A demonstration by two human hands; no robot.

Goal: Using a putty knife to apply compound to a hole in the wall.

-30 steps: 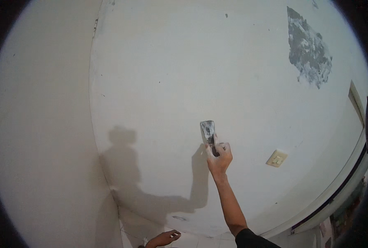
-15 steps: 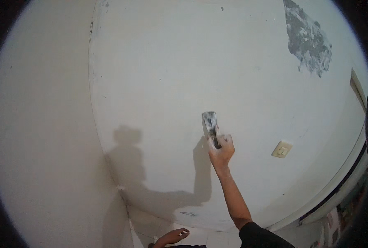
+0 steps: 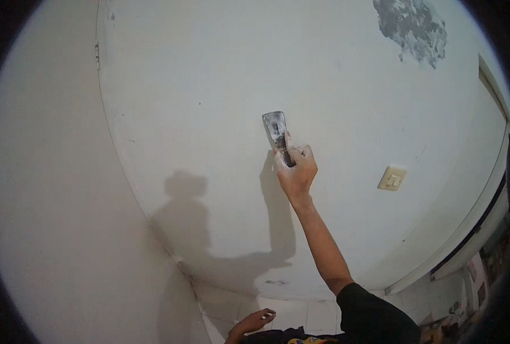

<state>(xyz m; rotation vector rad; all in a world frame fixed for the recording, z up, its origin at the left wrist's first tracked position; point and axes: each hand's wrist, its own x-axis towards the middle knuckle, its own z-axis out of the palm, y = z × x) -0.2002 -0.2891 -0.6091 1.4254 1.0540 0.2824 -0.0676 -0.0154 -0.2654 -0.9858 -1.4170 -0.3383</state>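
My right hand (image 3: 298, 169) grips a putty knife (image 3: 275, 124) by its dark handle, fingers wrapped round it and whitened with filler or dust. The broad metal blade, smeared white and grey, points up and lies against or very close to the pale wall (image 3: 226, 143). Low in the view, my left hand (image 3: 259, 319) hangs beside my body over the tiled floor; it is loosely open and holds nothing visible.
A cream light switch (image 3: 392, 178) is set in the wall to the right of my arm. Higher up is a rough grey patch (image 3: 414, 28). On the left a cracked corner line meets the side wall (image 3: 48, 172). A door frame (image 3: 493, 92) stands at far right.
My right hand and the putty knife have moved up the wall and slightly left. The view has shifted, and my left hand shows a little higher and farther right.
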